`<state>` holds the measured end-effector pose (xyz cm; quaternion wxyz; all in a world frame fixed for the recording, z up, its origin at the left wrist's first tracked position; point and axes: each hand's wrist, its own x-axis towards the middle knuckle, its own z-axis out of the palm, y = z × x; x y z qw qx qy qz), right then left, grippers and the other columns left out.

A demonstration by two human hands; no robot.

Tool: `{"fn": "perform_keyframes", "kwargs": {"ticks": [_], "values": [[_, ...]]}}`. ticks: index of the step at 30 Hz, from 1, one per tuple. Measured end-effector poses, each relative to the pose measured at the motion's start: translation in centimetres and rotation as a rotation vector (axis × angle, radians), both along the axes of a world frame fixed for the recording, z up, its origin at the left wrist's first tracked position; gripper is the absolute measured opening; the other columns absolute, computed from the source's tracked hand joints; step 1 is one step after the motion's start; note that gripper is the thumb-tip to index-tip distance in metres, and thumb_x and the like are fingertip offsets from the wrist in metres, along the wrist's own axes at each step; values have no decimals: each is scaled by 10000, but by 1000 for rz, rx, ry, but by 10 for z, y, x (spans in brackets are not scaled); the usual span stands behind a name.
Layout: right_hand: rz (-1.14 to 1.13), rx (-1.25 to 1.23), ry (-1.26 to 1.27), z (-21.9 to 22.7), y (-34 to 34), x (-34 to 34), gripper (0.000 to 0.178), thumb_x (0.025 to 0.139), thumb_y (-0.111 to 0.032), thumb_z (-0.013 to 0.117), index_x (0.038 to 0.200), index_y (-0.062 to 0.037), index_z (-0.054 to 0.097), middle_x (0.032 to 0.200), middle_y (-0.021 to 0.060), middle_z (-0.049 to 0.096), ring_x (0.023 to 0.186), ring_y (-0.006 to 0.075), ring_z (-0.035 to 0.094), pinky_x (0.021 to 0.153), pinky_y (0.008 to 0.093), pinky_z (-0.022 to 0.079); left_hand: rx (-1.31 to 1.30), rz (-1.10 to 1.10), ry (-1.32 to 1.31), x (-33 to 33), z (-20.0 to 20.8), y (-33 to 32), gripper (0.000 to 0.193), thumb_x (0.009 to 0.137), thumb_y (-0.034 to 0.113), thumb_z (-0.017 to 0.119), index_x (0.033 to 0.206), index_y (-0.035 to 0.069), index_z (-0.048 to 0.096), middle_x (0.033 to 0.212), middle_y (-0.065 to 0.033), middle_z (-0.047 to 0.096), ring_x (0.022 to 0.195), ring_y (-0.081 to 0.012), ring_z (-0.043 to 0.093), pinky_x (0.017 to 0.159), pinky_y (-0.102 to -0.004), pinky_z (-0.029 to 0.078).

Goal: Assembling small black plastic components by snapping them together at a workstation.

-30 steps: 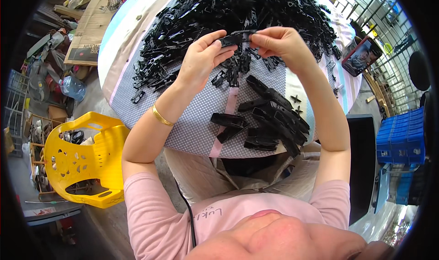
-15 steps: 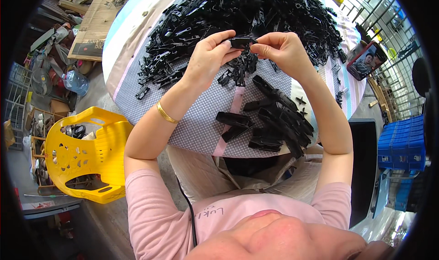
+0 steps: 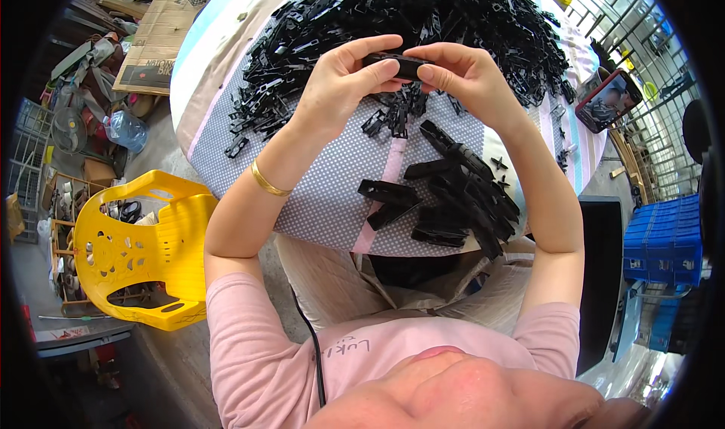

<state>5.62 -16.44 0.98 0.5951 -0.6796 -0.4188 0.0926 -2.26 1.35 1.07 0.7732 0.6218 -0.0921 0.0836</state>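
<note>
Between my two hands is a small black plastic part (image 3: 406, 67), held level above the table. My left hand (image 3: 349, 74) grips its left end between thumb and fingers. On its right end, my right hand (image 3: 462, 74) presses with thumb and forefinger. Just beyond lies a large heap of black plastic pieces (image 3: 332, 32), with a few strays below my hands. Closer to me, a small pile of longer black plastic parts (image 3: 468, 195) rests on the tablecloth. A few tiny black cross-shaped pieces (image 3: 499, 163) lie to the right of that pile.
The round table has a patterned cloth (image 3: 310, 210). A phone (image 3: 606, 101) stands at its right edge. On the left are a yellow plastic chair (image 3: 185, 240), a water bottle (image 3: 126, 131) and cardboard (image 3: 155, 40). A black bin (image 3: 600, 270) and blue crates (image 3: 663, 240) stand on the right.
My right thumb and fingers have closed onto the right end of the black part, and both hands have come slightly closer together around it. The pile near me is unchanged.
</note>
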Motion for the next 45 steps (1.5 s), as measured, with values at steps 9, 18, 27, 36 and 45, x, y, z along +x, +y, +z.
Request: {"fn": "perform_keyframes", "kwargs": {"ticks": [9, 18, 27, 36, 45], "values": [[-81, 138, -202, 2, 14, -13, 228, 823, -146, 612, 1000, -4, 612, 843, 72, 644, 763, 101, 607, 671, 201, 477, 94, -71, -73, -3, 13, 16, 340, 841, 90, 566, 1155, -28, 509, 1105, -125, 560, 885, -149, 602, 784, -293, 523], [267, -170, -319, -6, 14, -2, 288, 827, -263, 571, 1044, -78, 613, 1097, 59, 568, 1105, 193, 460, 913, 351, 379, 149, 10, -36, -26, 29, 23, 256, 862, 94, 521, 1089, -23, 544, 966, -83, 593, 805, -123, 598, 710, -230, 512], [24, -452, -1004, -29, 27, 6, 183, 675, -169, 672, 849, -124, 638, 933, -24, 609, 1102, 193, 464, 1007, 506, 235, 790, -107, 136, -73, -7, 14, 159, 796, 70, 548, 938, 1, 569, 857, -62, 589, 780, -136, 547, 697, -248, 439], [-498, -232, -1130, -24, -2, 49, 146, 693, -141, 658, 827, -86, 640, 835, 11, 613, 925, 188, 534, 905, 374, 351, 1530, 505, -177, 2, -15, 16, 205, 738, 194, 640, 805, 2, 614, 883, -116, 529, 893, -266, 513, 719, -335, 461], [-655, 59, -650, -18, -14, 57, 337, 765, -78, 626, 1093, -140, 581, 763, 58, 616, 675, 141, 595, 641, 255, 475, 1812, 402, -260, 12, -23, 1, 108, 717, 108, 584, 801, 41, 581, 831, -97, 545, 867, -248, 495, 703, -353, 441]]}}
